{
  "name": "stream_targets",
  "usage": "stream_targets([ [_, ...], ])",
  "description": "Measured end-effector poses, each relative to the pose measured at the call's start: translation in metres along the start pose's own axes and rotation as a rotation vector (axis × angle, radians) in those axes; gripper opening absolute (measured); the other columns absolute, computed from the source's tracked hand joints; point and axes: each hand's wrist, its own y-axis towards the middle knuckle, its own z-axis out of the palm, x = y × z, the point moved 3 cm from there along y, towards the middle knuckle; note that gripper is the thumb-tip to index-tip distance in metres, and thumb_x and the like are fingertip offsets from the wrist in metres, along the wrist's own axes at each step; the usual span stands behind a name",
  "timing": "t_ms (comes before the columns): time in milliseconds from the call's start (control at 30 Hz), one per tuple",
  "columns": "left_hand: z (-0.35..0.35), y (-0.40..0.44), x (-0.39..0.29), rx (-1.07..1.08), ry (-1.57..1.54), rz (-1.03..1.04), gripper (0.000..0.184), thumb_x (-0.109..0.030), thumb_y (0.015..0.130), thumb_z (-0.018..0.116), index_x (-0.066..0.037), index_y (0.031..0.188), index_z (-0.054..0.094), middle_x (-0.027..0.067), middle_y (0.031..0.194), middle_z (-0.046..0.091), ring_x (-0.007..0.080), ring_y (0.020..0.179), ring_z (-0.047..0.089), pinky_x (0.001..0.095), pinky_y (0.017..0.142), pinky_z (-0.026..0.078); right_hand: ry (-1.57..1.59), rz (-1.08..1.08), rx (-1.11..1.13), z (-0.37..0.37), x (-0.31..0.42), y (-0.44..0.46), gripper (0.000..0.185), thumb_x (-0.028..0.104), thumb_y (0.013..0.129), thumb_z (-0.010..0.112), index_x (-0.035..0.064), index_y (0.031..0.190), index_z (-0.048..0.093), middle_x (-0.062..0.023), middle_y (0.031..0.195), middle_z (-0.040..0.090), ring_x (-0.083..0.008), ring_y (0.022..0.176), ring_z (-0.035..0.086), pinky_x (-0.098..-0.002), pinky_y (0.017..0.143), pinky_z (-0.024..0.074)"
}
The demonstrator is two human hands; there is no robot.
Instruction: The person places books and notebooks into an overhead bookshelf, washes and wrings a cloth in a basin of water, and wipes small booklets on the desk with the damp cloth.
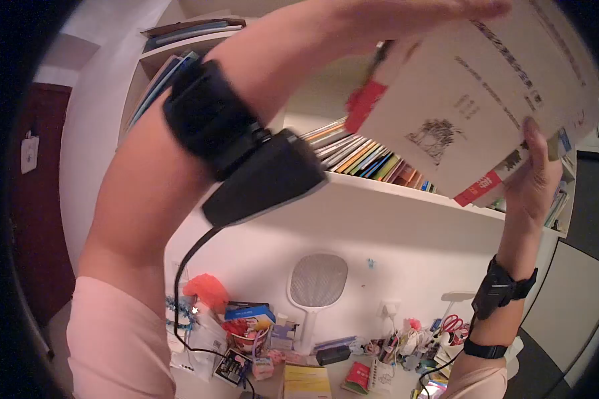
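Note:
A white-covered book with printed characters, a small drawing and red bands is held up tilted at the upper right. My right hand grips its lower right edge, thumb pressed on the cover. Across the book's upper edge lies my left hand, closed on it and partly cut off by the frame's top. Whether further books sit behind this one I cannot tell. Black straps circle both arms, and a black device on the left one trails a cable.
Behind the book, a shelf carries a row of upright books. Below, the desk holds an electric swatter, a yellow book, a red booklet, a dark case and a crowded basket.

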Motion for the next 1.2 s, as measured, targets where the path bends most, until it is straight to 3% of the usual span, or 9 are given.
stream_targets([
  [67,-0.002,0.009,0.021,0.020,-0.018,-0.075,0.079,-0.048,0.081,0.056,0.008,0.131,0.029,0.0256,0.130,0.039,0.0313,0.123,0.038,0.0440,0.101,0.032,-0.025,0.076,-0.057,-0.027,-0.006,0.004,0.046,0.018,0.077,0.069,-0.0035,0.113,0.050,-0.0090,0.109,0.056,-0.0181,0.100,0.054,-0.0322,0.088,0.0418],
  [133,-0.007,0.026,0.105,-0.301,-0.018,-0.141,0.041,-0.033,0.080,0.064,0.000,0.103,0.060,0.0132,0.091,0.065,0.0166,0.086,0.061,0.0312,0.078,0.048,-0.063,0.104,-0.133,-0.045,-0.005,0.004,0.047,0.020,0.076,0.070,-0.0032,0.113,0.051,-0.0104,0.106,0.057,-0.0187,0.096,0.057,-0.0326,0.084,0.0467],
  [200,0.003,-0.007,0.152,-0.245,0.347,-0.183,0.053,-0.044,0.078,0.061,-0.001,0.108,0.056,0.0156,0.095,0.062,0.0275,0.091,0.060,0.0355,0.080,0.047,-0.073,0.101,-0.146,-0.060,0.001,0.001,0.047,0.020,0.076,0.070,-0.0030,0.113,0.051,-0.0107,0.107,0.057,-0.0189,0.096,0.057,-0.0327,0.085,0.0466],
  [300,0.020,-0.060,0.220,0.196,0.722,-0.389,0.067,-0.031,0.067,0.072,-0.005,0.122,0.045,0.0220,0.112,0.052,0.0360,0.107,0.050,0.0411,0.089,0.042,-0.098,0.089,-0.150,-0.090,0.003,0.006,0.048,0.022,0.077,0.069,-0.0023,0.114,0.051,-0.0100,0.109,0.057,-0.0185,0.101,0.055,-0.0333,0.087,0.0451],
  [333,0.026,-0.074,0.219,0.299,0.732,-0.544,0.076,-0.026,0.066,0.073,-0.007,0.131,0.037,0.0233,0.125,0.041,0.0364,0.118,0.040,0.0397,0.100,0.033,-0.072,0.080,-0.174,-0.094,0.005,0.005,0.048,0.023,0.079,0.068,-0.0021,0.115,0.050,-0.0096,0.110,0.057,-0.0181,0.103,0.054,-0.0331,0.089,0.0443],
  [700,0.025,-0.071,0.240,0.306,0.824,-0.406,0.070,-0.027,0.076,0.060,-0.017,0.137,0.029,0.0194,0.129,0.038,0.0369,0.120,0.038,0.0405,0.100,0.033,-0.063,0.062,-0.199,-0.098,0.015,-0.002,0.051,0.026,0.081,0.066,-0.0013,0.119,0.047,-0.0090,0.115,0.054,-0.0190,0.105,0.053,-0.0337,0.091,0.0429],
  [867,0.014,-0.084,0.264,0.280,0.308,-0.611,0.069,-0.022,0.082,0.057,-0.021,0.141,0.021,0.0206,0.127,0.040,0.0321,0.119,0.041,0.0397,0.100,0.033,-0.108,0.044,-0.218,-0.095,0.014,-0.005,0.050,0.022,0.079,0.067,0.0004,0.120,0.046,-0.0100,0.113,0.055,-0.0212,0.101,0.056,-0.0344,0.087,0.0454],
  [967,0.006,-0.096,0.248,0.358,0.350,-0.622,0.070,-0.021,0.084,0.056,-0.021,0.142,0.018,0.0213,0.127,0.041,0.0302,0.117,0.043,0.0371,0.100,0.032,-0.122,0.064,-0.226,-0.091,0.007,-0.008,0.049,0.022,0.079,0.067,-0.0004,0.118,0.047,-0.0103,0.113,0.056,-0.0211,0.101,0.056,-0.0343,0.086,0.0463],
  [1200,-0.018,-0.101,0.234,0.626,0.258,-0.597,0.099,-0.003,0.064,0.065,-0.022,0.144,0.010,0.0174,0.135,0.040,0.0265,0.121,0.043,0.0330,0.101,0.030,-0.013,0.129,-0.222,-0.081,-0.007,-0.007,0.050,0.025,0.078,0.068,-0.0017,0.117,0.048,-0.0095,0.111,0.057,-0.0200,0.102,0.055,-0.0345,0.088,0.0448],
])
